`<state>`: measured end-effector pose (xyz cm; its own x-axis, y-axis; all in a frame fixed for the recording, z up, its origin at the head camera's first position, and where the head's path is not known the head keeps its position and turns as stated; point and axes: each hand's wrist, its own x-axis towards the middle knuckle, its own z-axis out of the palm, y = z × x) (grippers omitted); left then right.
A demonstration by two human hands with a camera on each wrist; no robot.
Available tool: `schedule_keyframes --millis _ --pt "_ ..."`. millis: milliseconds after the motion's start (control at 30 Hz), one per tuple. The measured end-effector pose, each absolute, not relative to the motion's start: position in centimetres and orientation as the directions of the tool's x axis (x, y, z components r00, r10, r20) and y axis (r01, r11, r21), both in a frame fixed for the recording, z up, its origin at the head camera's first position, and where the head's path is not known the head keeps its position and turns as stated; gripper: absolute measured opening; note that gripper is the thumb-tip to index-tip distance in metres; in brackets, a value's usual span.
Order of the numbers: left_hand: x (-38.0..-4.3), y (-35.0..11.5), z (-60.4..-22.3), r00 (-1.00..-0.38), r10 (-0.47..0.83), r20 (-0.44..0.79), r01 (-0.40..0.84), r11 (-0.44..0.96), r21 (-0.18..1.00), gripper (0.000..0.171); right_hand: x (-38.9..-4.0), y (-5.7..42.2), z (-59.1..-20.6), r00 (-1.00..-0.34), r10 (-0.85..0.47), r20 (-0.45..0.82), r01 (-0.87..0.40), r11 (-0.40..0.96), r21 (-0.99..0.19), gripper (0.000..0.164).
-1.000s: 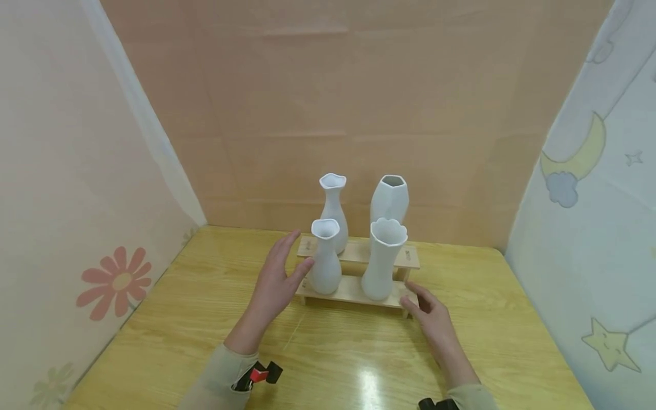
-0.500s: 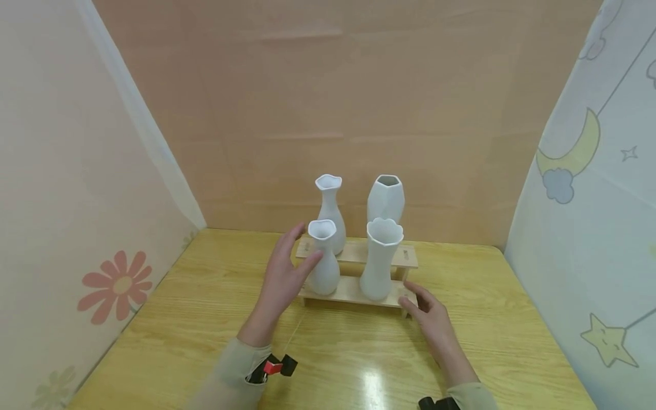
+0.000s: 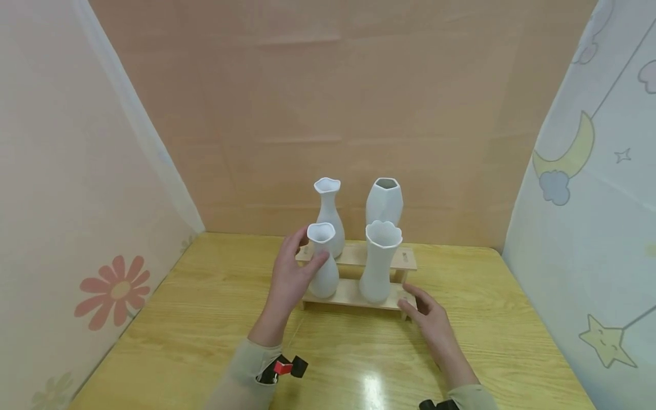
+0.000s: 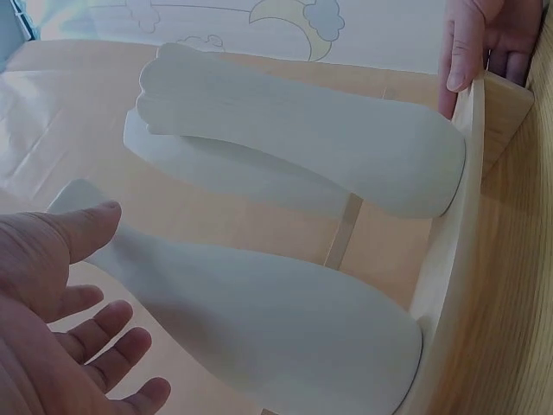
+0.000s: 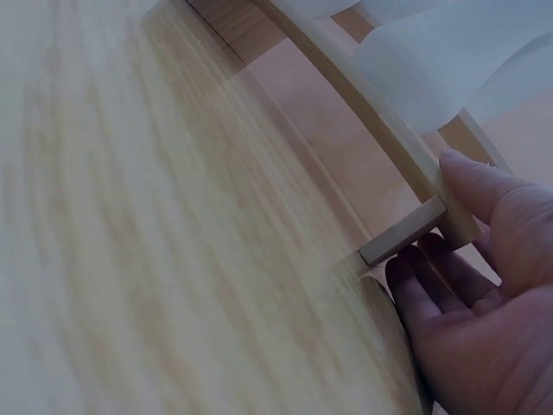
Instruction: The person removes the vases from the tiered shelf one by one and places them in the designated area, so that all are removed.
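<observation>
A two-step wooden stand [image 3: 351,292] bears several white vases. My left hand [image 3: 288,279] is at the slim front-left vase [image 3: 325,280], its thumb crossing before the neck. In the left wrist view that vase [image 4: 285,320] stands on the lower board, and the other fingers of the left hand [image 4: 43,320] are bent loosely, apart from its body. My right hand [image 3: 435,324] holds the lower board's right end; in the right wrist view, the thumb of the right hand [image 5: 510,285] lies on the board [image 5: 371,112] and the fingers are under it by the leg.
A scalloped-rim vase [image 3: 378,276] stands front right on the lower step. Behind are a flared-neck vase [image 3: 329,213] and a faceted vase [image 3: 384,205]. The wooden table [image 3: 205,319] meets a peach back wall [image 3: 307,102] and printed side panels.
My left hand has moved right and closer to the front-left vase, its thumb now over the neck. The right hand stays at the stand's end. The head view has shifted slightly.
</observation>
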<state>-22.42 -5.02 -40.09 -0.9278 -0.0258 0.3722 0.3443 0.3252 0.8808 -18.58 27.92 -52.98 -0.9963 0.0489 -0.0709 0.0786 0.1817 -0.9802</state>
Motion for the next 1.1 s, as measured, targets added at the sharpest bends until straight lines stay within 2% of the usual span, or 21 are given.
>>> schedule_keyframes --millis 633,833,1100 --pt "-22.82 -4.69 -40.69 -0.908 -0.005 0.419 0.397 0.309 0.864 0.056 -18.43 27.96 -52.70 -0.994 0.069 -0.089 0.101 0.188 -0.977 0.070" --pt "-22.78 -4.62 -40.73 -0.922 -0.007 0.386 0.366 0.303 0.880 0.044 -18.35 27.91 -52.70 -0.995 0.060 -0.084 0.094 0.190 -0.977 0.070" --pt "-22.58 -4.64 -40.73 -0.940 -0.020 0.340 0.319 0.293 0.901 0.041 -18.21 27.86 -52.79 -0.995 0.046 -0.084 0.091 0.182 -0.979 0.071"
